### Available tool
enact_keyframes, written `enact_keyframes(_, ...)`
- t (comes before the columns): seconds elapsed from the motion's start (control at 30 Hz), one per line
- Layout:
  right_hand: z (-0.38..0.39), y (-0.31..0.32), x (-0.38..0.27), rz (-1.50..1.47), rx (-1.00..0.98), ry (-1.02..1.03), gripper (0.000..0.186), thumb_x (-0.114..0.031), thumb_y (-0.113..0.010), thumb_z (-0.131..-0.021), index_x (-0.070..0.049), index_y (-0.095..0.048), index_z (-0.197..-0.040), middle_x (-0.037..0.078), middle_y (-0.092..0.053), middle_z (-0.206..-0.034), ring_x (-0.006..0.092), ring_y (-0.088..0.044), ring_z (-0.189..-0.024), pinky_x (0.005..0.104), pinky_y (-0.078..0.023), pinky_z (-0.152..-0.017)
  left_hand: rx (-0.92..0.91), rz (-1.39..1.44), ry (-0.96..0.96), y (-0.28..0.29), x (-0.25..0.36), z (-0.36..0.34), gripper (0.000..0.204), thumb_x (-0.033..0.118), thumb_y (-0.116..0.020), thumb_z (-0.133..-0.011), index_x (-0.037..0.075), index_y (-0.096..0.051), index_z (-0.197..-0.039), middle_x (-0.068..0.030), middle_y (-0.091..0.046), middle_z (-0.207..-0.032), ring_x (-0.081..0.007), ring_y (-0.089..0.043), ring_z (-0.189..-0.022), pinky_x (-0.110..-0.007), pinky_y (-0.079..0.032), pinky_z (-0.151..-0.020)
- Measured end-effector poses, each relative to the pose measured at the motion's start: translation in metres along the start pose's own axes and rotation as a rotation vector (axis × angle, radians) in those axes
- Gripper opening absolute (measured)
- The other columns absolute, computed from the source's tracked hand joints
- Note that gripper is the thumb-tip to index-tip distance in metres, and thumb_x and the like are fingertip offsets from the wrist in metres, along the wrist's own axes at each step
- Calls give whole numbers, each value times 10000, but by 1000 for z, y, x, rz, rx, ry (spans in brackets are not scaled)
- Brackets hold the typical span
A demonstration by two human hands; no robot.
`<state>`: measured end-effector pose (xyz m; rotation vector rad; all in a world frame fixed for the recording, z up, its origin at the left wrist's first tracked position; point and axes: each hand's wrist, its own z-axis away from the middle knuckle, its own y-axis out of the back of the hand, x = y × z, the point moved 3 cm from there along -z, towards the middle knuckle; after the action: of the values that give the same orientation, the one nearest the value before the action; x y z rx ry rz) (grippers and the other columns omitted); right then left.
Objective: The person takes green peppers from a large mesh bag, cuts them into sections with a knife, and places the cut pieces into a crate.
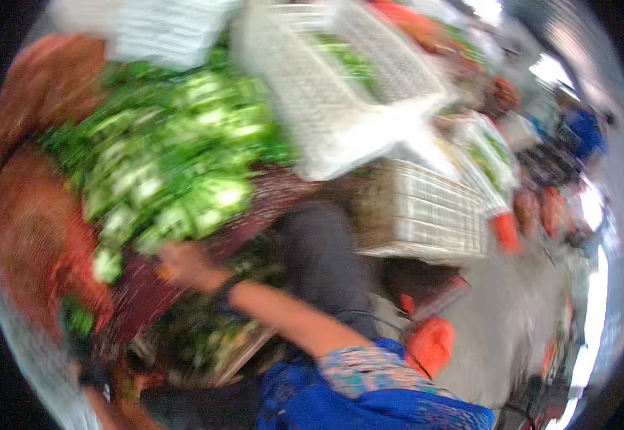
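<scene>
The whole view is smeared by motion. A large pile of leafy green vegetables with pale stems [176, 154] lies on a dark red surface [226, 240]. At the near edge of the pile, my right hand [190, 265] reaches across from the right, a dark band on its wrist. It seems to touch the pale stem ends, but its fingers are blurred. Far down on the left, my left hand [83, 351] is dark and indistinct beside a small bit of green [79, 315]. Whether it holds that green cannot be made out.
Reddish-orange mesh sacks [36, 222] bulge along the left. White plastic crates stand beyond the pile, including a big one with greens [290, 93] and a lower one [434, 208]. Loose leaves [197, 340] lie below the surface. A red bag [430, 344] sits on the right.
</scene>
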<state>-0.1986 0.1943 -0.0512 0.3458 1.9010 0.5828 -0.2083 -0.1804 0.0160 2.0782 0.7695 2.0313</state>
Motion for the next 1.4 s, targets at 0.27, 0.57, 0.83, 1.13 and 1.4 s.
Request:
enact_keyframes(0.27,-4,18,-21,246,174,162,290,-256,-730,-805,-60,-575,-951,140,-609,-737,323,-631,-623,439,-511,-547,-169,1137,418,-11,82,123,497,434,-520,-936,99,-529,-1304,-95,-663,-1061,-241,-679,-850,-424,-610,-717)
enact_keyframes(0.57,17,26,-41,-65,38,-91,248,-239,-698,-864,-22,-590,-919,116,-588,-610,285,-574,-498,429,-442,-484,-89,1205,280,-81,85,147,461,389,-545,-938,109,-523,-1304,-91,-625,-1205,-260,-666,-978,-484,-591,-804)
enact_keyframes(0.83,61,23,-51,-232,43,-269,363,-311,-602,-944,35,-593,-1055,174,-597,-810,299,-558,-674,443,-475,-642,-48,-107,-142,-163,43,108,565,443,-438,-1006,0,-441,-1356,-155,-557,-1237,-261,-585,-1063,-377,-518,-865)
enact_keyframes(1.13,113,71,-9,-110,0,-207,328,-204,-598,-883,54,-518,-1070,175,-444,-561,304,-385,-444,462,-309,-444,-142,-156,-83,-171,-23,86,848,631,-408,-952,-61,-349,-1439,-273,-547,-1302,-367,-608,-1110,-452,-526,-898)
enact_keyframes(1.4,129,57,-4,-55,160,-81,169,-107,-600,-833,-26,-452,-843,118,-277,-508,277,-215,-435,430,-211,-430,-139,-193,-160,-152,-71,75,834,624,-392,-958,-25,-309,-1475,-264,-501,-1361,-356,-599,-1121,-453,-513,-901)
